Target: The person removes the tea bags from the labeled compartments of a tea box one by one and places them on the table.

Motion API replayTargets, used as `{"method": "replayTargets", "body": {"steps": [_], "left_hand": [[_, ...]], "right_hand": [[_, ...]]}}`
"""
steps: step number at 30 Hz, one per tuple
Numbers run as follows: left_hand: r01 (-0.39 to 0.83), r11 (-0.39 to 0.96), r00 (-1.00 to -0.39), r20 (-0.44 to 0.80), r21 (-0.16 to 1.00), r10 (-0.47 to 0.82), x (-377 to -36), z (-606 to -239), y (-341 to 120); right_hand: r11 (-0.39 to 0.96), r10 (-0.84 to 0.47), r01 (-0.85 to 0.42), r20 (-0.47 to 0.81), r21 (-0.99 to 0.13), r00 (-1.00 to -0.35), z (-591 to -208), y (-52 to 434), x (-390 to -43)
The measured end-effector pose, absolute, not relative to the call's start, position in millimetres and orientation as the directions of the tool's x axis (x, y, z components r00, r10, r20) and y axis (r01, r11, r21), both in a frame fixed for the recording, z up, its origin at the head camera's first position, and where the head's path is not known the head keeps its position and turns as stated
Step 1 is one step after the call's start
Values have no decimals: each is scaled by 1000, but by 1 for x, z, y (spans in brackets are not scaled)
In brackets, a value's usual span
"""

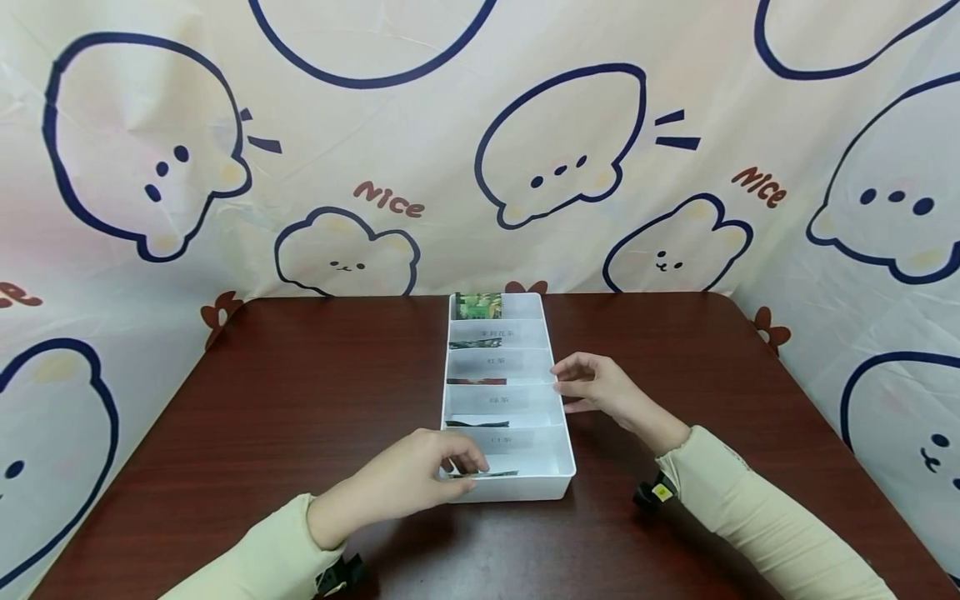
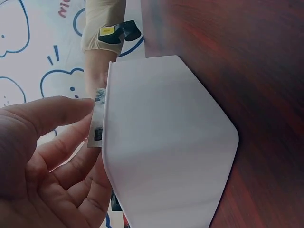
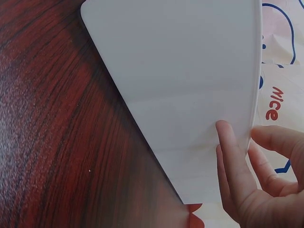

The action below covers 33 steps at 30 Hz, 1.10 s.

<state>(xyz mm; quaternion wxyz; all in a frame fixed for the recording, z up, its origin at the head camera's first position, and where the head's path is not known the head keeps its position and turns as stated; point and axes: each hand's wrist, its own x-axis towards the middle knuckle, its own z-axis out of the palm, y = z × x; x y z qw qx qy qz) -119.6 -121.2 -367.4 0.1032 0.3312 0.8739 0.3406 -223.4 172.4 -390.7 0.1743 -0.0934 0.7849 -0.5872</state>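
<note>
A long white divided box [image 1: 506, 490] stands on the table, with Chinese labels on its dividers. Flat packets, perhaps tea bags, stand along the left side of its compartments. At the nearest compartment my left hand [image 1: 423, 471] pinches a small packet [image 2: 98, 118] between thumb and fingers; the packet's top edge pokes above the rim in the left wrist view. My right hand [image 1: 596, 387] holds the box's right rim, some fingers resting along the outer wall in the right wrist view. The packet's lower part is hidden.
A green packet [image 1: 478, 306] stands in the farthest compartment, with a reddish packet [image 1: 476, 382] in a middle one. The dark wooden table [image 1: 322, 375] spreads around the box. A cartoon-printed cloth [image 1: 442, 142] hangs behind the table and at both sides.
</note>
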Motion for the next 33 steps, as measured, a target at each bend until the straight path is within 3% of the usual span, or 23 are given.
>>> {"method": "replayTargets", "body": {"steps": [21, 33], "left_hand": [[428, 539, -793, 15, 726, 609, -120, -360, -122], [441, 436, -835, 181, 785, 519, -133, -333, -133]], "right_hand": [[295, -346, 65, -170, -953, -923, -390, 172, -223], [285, -343, 70, -170, -956, -924, -389, 172, -223]]}}
